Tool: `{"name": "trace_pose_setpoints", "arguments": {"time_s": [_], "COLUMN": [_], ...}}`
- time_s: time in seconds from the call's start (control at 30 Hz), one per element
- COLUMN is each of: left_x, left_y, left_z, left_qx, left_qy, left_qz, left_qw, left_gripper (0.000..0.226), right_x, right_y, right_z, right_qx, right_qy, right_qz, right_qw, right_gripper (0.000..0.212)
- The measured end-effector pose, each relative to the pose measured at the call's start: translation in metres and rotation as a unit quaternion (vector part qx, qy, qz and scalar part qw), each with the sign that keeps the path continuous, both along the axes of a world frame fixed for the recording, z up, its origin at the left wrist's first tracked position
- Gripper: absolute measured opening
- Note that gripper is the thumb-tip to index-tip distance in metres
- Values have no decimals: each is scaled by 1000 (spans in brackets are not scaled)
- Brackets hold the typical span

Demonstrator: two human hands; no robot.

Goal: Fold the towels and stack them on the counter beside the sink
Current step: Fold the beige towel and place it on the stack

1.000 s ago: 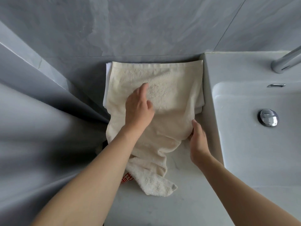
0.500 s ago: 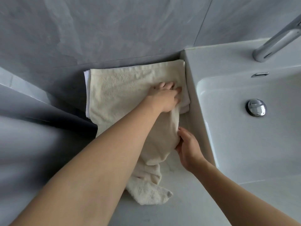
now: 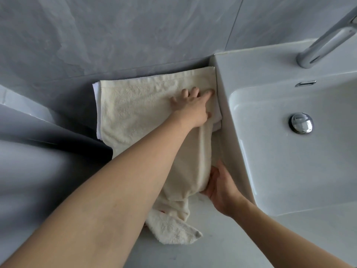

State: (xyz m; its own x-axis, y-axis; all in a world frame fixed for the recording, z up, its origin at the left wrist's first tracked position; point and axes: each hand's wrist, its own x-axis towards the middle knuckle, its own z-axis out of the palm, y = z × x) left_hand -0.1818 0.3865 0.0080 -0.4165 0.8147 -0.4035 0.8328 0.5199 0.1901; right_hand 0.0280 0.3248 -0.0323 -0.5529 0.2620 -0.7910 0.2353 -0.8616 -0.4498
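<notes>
The left arm is stretched forward and across toward the sink, and the left hand [image 3: 191,109] is laid palm down on the cream towel [image 3: 139,105], near that towel's right edge. Its fingers [image 3: 209,92] are held nearly straight and spread, pressed flat on the cloth, with nothing gripped. The right forearm is brought in from the lower right, and the right hand [image 3: 219,187] is set against the hanging fold of the same towel, just beside the sink [image 3: 251,117] wall. Its fingers are only gently bent and rest along the cloth's right side; a true pinch cannot be made out.

The cream towel is spread on the grey counter [image 3: 222,248] against the back wall, touching the sink's left side, over a white towel [image 3: 96,105] whose edge shows at the left. Its lower part trails toward the viewer in a loose bunch. A small red mark is seen at the bunched part, but no writing can be read.
</notes>
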Motion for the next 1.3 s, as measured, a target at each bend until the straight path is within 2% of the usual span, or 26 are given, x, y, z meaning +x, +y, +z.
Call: {"name": "trace_pose_setpoints", "arguments": {"time_s": [0.03,0.17,0.3,0.43,0.5,0.57,0.67,0.77,0.87,0.93,1.0,1.07,1.13,1.2,1.3], "left_x": [2,9,12,12,8,8,15,17,12,12,17,26,39,54,74], "left_y": [1,3,1,-10,-15,-14,-2,2,-12,-32,-62,-100,-144,-184,-233], "left_z": [1,-1,1,-4,-8,-11,-11,-11,-5,-5,-5,-4,-5,-9,-18], "left_qx": [13,58,72,81,81,119,229,198,156,143,146,188,213,191,101], "left_qy": [21,96,125,108,103,77,-59,-207,-278,-256,-175,-128,-117,-114,-113], "left_qz": [0,-29,-113,-253,-264,-229,-51,53,90,65,29,36,71,113,137], "left_qw": [1000,993,983,958,956,963,970,956,944,954,973,973,967,968,979], "left_gripper": [63,57,56,34,29,27,20,25,35,34,33,37,40,41,50], "right_x": [2,2,4,8,8,10,15,19,23,28,30,27,19,13,12], "right_y": [0,-2,-5,-7,-5,-2,-1,-7,-7,-5,-5,-7,-9,-10,-15], "right_z": [1,-1,-7,-11,-9,-7,-7,-6,-3,-1,1,4,8,12,18], "right_qx": [13,112,60,22,13,18,40,81,93,80,52,13,-15,-37,-35], "right_qy": [0,-26,-52,-54,-22,7,19,24,18,11,16,19,15,18,23], "right_qz": [14,35,-14,-61,-71,-55,-16,-9,-30,-58,-81,-118,-165,-203,-224], "right_qw": [1000,993,997,996,997,998,999,996,995,995,995,993,986,978,974], "right_gripper": [60,37,40,43,47,50,61,53,46,43,44,48,46,43,42]}}
